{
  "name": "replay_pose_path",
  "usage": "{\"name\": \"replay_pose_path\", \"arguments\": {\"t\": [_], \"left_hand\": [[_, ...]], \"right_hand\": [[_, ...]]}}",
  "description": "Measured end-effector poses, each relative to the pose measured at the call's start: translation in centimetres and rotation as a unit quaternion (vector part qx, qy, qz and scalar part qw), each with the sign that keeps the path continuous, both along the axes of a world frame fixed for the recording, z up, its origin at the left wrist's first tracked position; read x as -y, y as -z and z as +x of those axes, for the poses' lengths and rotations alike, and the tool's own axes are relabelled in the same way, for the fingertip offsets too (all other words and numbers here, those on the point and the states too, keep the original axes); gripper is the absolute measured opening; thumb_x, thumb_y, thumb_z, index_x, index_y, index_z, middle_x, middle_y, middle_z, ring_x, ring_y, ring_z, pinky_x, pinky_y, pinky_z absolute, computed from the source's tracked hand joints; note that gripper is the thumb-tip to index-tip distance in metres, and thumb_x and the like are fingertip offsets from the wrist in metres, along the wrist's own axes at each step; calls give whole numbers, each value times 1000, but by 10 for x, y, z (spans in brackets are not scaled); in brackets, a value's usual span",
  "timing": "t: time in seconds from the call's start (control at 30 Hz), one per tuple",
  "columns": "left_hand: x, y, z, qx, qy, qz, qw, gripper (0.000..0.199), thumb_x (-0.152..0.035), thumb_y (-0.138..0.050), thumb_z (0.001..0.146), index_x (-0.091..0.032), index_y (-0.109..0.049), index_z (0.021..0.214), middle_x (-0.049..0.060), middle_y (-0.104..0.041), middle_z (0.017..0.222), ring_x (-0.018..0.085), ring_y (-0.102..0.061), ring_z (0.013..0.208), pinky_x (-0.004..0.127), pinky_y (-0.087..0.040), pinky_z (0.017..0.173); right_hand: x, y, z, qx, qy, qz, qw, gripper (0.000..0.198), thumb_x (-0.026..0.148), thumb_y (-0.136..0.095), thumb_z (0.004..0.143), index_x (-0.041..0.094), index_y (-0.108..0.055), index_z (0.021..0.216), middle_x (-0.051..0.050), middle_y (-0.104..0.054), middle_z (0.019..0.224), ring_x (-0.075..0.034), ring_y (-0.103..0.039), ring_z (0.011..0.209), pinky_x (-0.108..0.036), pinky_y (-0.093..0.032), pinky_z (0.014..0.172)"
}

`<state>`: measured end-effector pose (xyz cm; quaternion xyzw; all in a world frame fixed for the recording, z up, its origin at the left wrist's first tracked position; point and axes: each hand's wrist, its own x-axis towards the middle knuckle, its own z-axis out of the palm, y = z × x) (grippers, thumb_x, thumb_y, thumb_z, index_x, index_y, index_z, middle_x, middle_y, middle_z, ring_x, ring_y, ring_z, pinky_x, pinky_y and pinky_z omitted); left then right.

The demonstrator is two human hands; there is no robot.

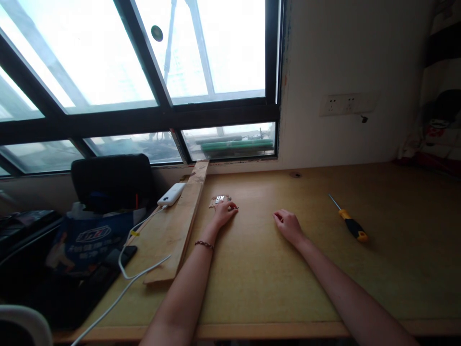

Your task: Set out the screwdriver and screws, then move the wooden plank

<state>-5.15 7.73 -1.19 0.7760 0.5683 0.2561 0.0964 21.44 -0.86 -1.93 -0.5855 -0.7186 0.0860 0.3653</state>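
Bright window [144, 57], pale wall [342, 57], wooden desk [396, 269]

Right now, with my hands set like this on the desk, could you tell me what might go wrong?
The left hand rests on small metal parts; a nudge could scatter them, perhaps against the plank. The screwdriver lies loose to the right of the right hand, and a sweeping arm could roll it. The white cable trails off the desk edge and could snag.
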Motion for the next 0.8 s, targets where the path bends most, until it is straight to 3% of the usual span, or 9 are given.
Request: {"name": "replay_pose_path", "arguments": {"t": [0.23,0.43,0.8], "left_hand": [[0,-3,2,-7,-24,-17,1000,17,-33,-61,71,-20,-68,77,5,-64,83,20,-54,85,32,-38,76],[-2,3,2,-21,13,-3,1000,19,-32,-56,75,-17,-67,79,5,-63,80,18,-55,78,29,-39,73],[4,2,18,-76,-7,14,997,19,-18,-49,73,-15,-67,78,9,-63,83,18,-56,76,28,-41,73]], "right_hand": [[-1,2,1,4,-1,-2,1000,19,20,-46,83,17,-64,78,-5,-64,76,-14,-58,69,-23,-42,68],[0,1,0,10,-5,-1,1000,19,20,-45,83,17,-64,77,-4,-64,76,-14,-58,70,-24,-42,68],[3,-1,0,8,-10,6,1000,19,20,-45,83,17,-63,77,-5,-63,76,-15,-58,71,-24,-42,68]]}}
